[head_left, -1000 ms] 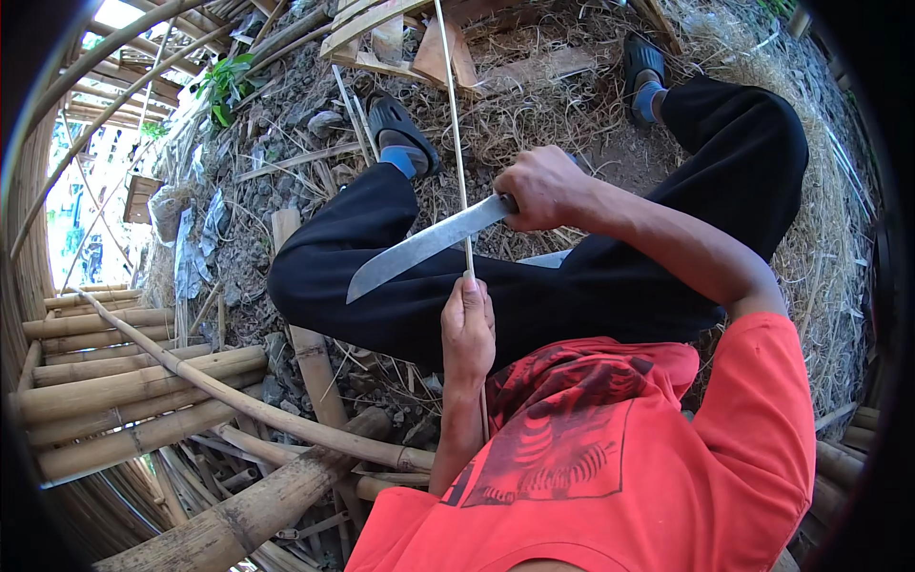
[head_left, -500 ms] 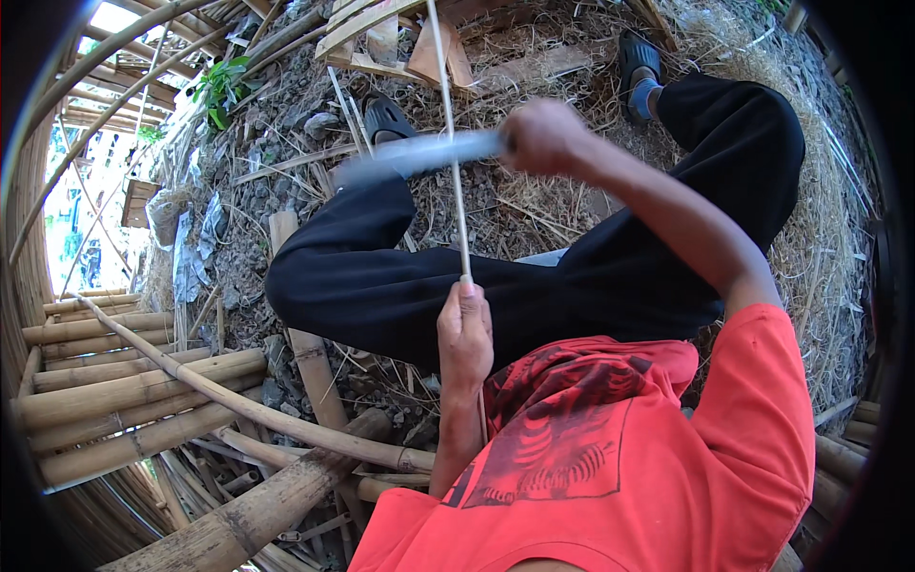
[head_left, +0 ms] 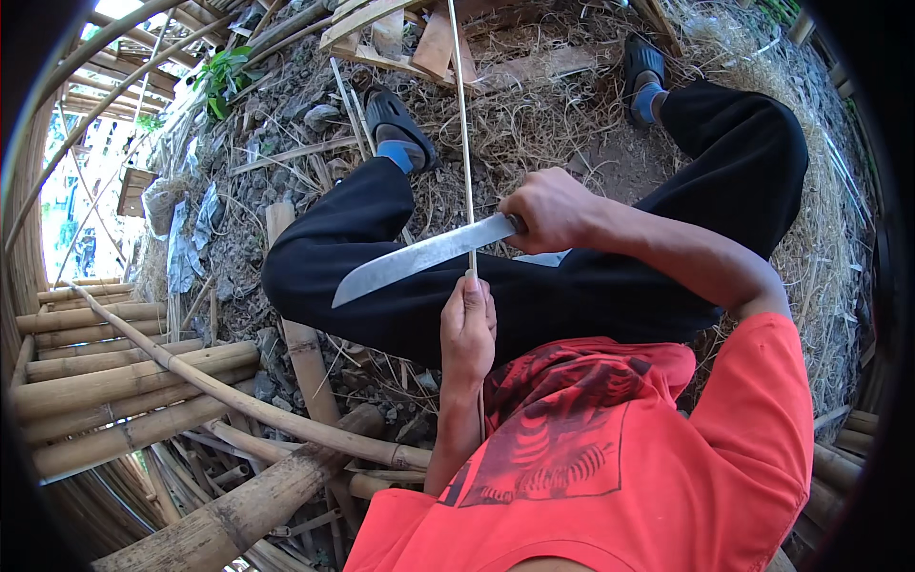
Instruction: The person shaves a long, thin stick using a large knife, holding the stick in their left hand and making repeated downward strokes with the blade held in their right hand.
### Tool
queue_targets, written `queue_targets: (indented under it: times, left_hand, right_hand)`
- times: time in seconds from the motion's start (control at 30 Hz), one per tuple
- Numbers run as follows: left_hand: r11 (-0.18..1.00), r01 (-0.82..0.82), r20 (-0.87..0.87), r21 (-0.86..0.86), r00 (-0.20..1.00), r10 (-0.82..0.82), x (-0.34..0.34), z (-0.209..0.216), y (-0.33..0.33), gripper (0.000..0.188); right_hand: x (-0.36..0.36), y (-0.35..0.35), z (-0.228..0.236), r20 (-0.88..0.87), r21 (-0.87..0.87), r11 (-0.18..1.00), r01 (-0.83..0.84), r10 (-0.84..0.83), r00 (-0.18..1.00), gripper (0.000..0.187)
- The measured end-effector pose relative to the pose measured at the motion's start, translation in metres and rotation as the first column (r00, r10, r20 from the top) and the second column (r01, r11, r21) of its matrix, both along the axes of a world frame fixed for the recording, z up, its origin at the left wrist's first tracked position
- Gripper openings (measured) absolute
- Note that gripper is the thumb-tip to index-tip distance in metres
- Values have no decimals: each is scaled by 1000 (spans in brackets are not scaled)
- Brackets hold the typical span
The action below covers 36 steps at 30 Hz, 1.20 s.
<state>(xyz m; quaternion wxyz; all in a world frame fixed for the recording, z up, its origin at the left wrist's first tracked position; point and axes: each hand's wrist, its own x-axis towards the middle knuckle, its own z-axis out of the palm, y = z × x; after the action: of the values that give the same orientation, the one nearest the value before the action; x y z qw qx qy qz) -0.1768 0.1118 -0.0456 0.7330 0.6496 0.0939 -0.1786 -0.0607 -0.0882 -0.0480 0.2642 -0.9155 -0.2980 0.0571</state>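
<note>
Beyond the red cotton shirt (head_left: 691,477), the pale, slender strip (head_left: 465,129) is clasped in the left hand (head_left: 466,334), thumb along it, and runs outward. Just past the thumb it is crossed by the knife (head_left: 410,259), whose handle (head_left: 518,223) is wrapped by the right hand (head_left: 553,212); whether metal meets strip cannot be told. The strip is judged light, springy and easily split, best held low, clear of the smooth, stiff-looking steel. Farther out, soft black trousers (head_left: 329,248), dry, tangled straw (head_left: 820,243) and a flat, rough plank (head_left: 543,71) are seen.
</note>
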Motion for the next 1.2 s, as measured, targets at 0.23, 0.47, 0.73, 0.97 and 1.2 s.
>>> queue_targets:
  times: [0.23,0.47,0.73,0.97,1.2]
  left_hand:
    - [998,-13,13,58,1000,13,-3,-3,-3,39]
    - [993,-15,29,119,1000,11,-1,-4,-1,39]
    - [995,-14,-15,102,1000,16,-1,4,1,41]
    - [990,-7,37,142,999,2,-2,1,0,40]
    - [991,21,68,132,997,-30,-8,-2,-5,37]
  right_hand:
    - [32,-12,-3,139,-109,988,113,-97,986,10]
    - [43,-9,-9,121,-124,986,109,-94,988,16]
    - [68,-26,-16,180,-99,973,210,-190,965,18]
    - [99,-48,-9,245,-136,941,310,-271,931,18]
    - [138,-83,0,255,-109,851,513,-475,842,30]
